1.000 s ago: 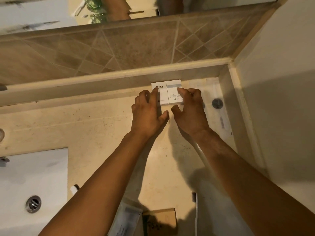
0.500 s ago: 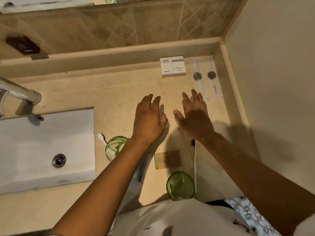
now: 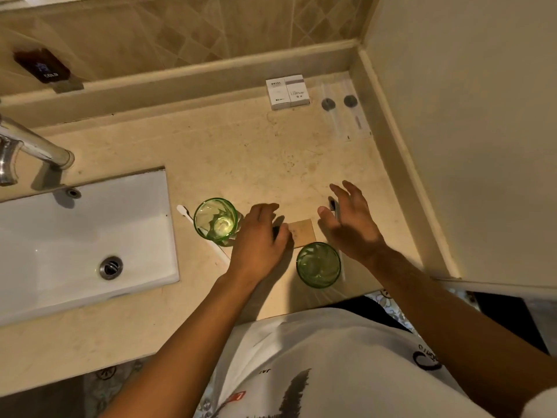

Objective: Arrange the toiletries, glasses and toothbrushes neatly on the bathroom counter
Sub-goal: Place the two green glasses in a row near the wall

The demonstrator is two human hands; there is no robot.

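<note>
Near the counter's [image 3: 247, 152] front edge, the left hand [image 3: 260, 236] rests fingers-curled on a small brown packet [image 3: 303, 232]; whether it grips cannot be determined. The right hand [image 3: 351, 223] hovers open, fingers spread, above a dark-bristled toothbrush [image 3: 333, 204].

white sink [image 3: 60, 236] left | chrome faucet [image 3: 33, 146] above it | dark "COLD" sign [image 3: 42, 66] on ledge

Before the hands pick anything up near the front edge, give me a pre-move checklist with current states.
1. Left hand empty: cannot tell, fingers curl over something dark.
2. Right hand empty: ok, open above a dark-bristled toothbrush.
3. Two green drinking glasses upright: ok.
4. Near glass clear of counter edge: not ok, it stands close.
5. Two white hotel boxes squared at back wall: ok.
6. Brown cardboard packet reachable: ok, between the hands.
</note>
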